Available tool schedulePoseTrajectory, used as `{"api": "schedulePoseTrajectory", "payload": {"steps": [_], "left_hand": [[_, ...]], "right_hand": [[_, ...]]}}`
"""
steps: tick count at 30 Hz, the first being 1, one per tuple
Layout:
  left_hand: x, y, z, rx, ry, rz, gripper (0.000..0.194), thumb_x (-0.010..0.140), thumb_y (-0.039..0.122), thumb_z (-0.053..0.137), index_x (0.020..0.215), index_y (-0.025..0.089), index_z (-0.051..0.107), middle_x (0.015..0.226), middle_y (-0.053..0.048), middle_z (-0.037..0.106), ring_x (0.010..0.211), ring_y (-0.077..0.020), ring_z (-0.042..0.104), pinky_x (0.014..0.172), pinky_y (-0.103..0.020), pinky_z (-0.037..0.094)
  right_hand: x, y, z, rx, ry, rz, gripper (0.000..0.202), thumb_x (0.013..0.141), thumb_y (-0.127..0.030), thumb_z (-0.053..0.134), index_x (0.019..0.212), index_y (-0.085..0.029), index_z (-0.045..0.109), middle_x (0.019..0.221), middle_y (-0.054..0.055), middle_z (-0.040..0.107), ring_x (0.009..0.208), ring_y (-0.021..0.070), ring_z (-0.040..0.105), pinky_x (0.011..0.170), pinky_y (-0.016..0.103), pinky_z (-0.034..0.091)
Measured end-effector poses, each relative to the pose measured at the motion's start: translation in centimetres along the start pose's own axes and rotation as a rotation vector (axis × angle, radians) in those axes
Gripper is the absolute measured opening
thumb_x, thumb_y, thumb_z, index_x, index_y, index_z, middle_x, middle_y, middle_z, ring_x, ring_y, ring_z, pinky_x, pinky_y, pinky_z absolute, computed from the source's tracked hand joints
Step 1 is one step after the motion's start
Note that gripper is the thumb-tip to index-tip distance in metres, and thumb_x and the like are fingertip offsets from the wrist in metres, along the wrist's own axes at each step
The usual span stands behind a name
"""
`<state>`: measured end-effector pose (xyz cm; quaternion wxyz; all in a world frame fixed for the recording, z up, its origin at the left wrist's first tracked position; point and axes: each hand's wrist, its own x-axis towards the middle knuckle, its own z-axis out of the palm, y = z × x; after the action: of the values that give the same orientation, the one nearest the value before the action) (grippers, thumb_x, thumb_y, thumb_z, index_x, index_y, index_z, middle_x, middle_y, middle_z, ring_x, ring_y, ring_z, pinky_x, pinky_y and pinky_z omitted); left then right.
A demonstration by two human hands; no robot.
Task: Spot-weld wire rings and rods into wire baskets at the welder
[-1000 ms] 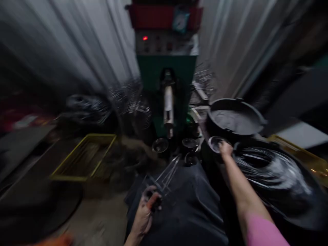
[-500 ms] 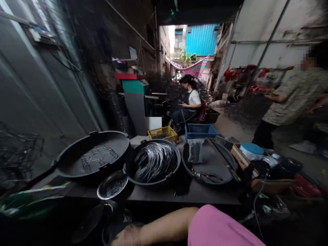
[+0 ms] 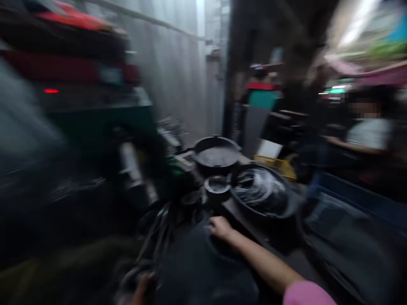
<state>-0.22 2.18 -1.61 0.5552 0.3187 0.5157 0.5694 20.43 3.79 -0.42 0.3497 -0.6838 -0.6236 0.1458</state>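
Observation:
Everything is smeared by motion. My right hand [image 3: 220, 226], on the arm with the pink sleeve [image 3: 307, 293], is closed at the edge of a large dark shape [image 3: 193, 262]. What its fingers hold is hidden. Low in the view, my left hand [image 3: 144, 283] is only a blur beside pale bent bars [image 3: 155, 237]; its fingers cannot be made out. Beyond the right hand are a small metal bowl [image 3: 217, 185] and a black pan with a bundle of shiny wire [image 3: 262, 190].
A wide black pan [image 3: 216, 152] stands farther back. A dark green machine [image 3: 104, 127] with a red light is at the left. On the right are another pan [image 3: 349, 237], a blue crate [image 3: 359, 195], a yellow crate [image 3: 276, 165] and a seated person [image 3: 365, 133].
The view has swung left, bringing the green machine and my left hand into sight. My right hand shows higher and further right in the picture, with its arm stretched out.

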Motion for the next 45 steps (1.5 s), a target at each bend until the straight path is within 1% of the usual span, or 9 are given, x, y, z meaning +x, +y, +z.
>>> {"api": "schedulePoseTrajectory", "payload": {"steps": [1,3,6,8,10,19,26,35,45], "left_hand": [[-0.8,0.7,-1.8,-0.066,0.084,-0.008,0.04,0.062,0.039,0.069,0.093,0.021,0.054,0.075,0.001,0.059,0.065,-0.0136,0.057,0.057,-0.027,0.049],[-2.0,1.5,-3.5,-0.251,0.142,-0.047,0.051,0.047,0.035,0.078,0.088,0.021,0.052,0.066,0.005,0.057,0.057,-0.0106,0.055,0.052,-0.022,0.046],[-2.3,1.6,-3.3,-0.386,0.12,-0.055,0.051,0.048,0.03,0.079,0.089,0.021,0.05,0.065,0.006,0.055,0.055,-0.0091,0.055,0.048,-0.019,0.043],[-2.3,1.3,-2.9,-0.416,0.112,-0.049,0.049,0.051,0.029,0.077,0.09,0.02,0.049,0.065,0.006,0.055,0.054,-0.0092,0.055,0.047,-0.019,0.043],[-2.4,0.9,-2.8,-0.442,0.102,-0.045,0.047,0.054,0.029,0.076,0.091,0.02,0.049,0.067,0.005,0.055,0.055,-0.0095,0.056,0.047,-0.019,0.043],[-1.9,0.4,-3.3,-0.413,0.069,-0.007,0.043,0.061,0.03,0.072,0.094,0.021,0.047,0.067,0.004,0.056,0.058,-0.0112,0.057,0.046,-0.019,0.043],[-1.4,0.1,-3.3,-0.407,0.03,-0.008,0.047,0.061,0.032,0.071,0.098,0.023,0.044,0.07,0.002,0.058,0.06,-0.0129,0.057,0.044,-0.02,0.044],[-0.7,0.9,-3.2,-0.404,0.062,-0.016,0.043,0.063,0.031,0.069,0.096,0.021,0.043,0.07,0.002,0.057,0.057,-0.0111,0.055,0.043,-0.019,0.042],[0.1,0.5,-3.2,-0.418,0.069,-0.041,0.044,0.063,0.03,0.069,0.096,0.021,0.043,0.071,0.002,0.057,0.058,-0.0109,0.055,0.043,-0.019,0.043]], "right_hand": [[1.4,-0.1,0.5,0.137,-0.084,-0.023,0.028,0.071,-0.021,0.053,0.043,-0.018,0.053,0.041,0.0,0.051,0.042,0.0114,0.048,0.039,0.02,0.035],[4.2,-1.1,2.2,0.375,-0.255,-0.04,0.019,0.073,-0.025,0.054,0.056,-0.019,0.057,0.047,0.0,0.053,0.043,0.0117,0.048,0.038,0.021,0.033],[6.1,-4.3,4.0,0.586,-0.466,-0.014,0.02,0.075,-0.035,0.054,0.062,-0.02,0.057,0.049,-0.002,0.05,0.041,0.0103,0.043,0.037,0.022,0.031],[6.2,-6.4,4.1,0.708,-0.58,0.008,0.024,0.073,-0.04,0.057,0.061,-0.02,0.055,0.049,-0.002,0.049,0.043,0.0093,0.041,0.04,0.022,0.031],[6.1,-7.7,3.9,0.788,-0.631,0.008,0.027,0.073,-0.044,0.057,0.063,-0.018,0.055,0.05,-0.003,0.047,0.045,0.0084,0.039,0.042,0.021,0.031],[5.7,-8.3,5.9,0.808,-0.58,-0.034,0.034,0.074,-0.047,0.054,0.062,-0.016,0.051,0.053,-0.004,0.042,0.049,0.0081,0.037,0.048,0.021,0.031],[5.5,-8.3,7.4,0.898,-0.55,0.05,0.033,0.072,-0.049,0.056,0.063,-0.016,0.052,0.053,-0.004,0.042,0.049,0.0081,0.037,0.047,0.021,0.03],[6.2,-8.9,8.4,1.053,-0.552,0.224,0.036,0.067,-0.051,0.06,0.064,-0.016,0.054,0.056,-0.002,0.047,0.048,0.0082,0.041,0.046,0.02,0.033],[6.7,-8.7,9.1,1.05,-0.555,0.239,0.033,0.065,-0.046,0.064,0.06,-0.015,0.052,0.05,-0.005,0.039,0.044,0.0063,0.036,0.043,0.02,0.031]]}}
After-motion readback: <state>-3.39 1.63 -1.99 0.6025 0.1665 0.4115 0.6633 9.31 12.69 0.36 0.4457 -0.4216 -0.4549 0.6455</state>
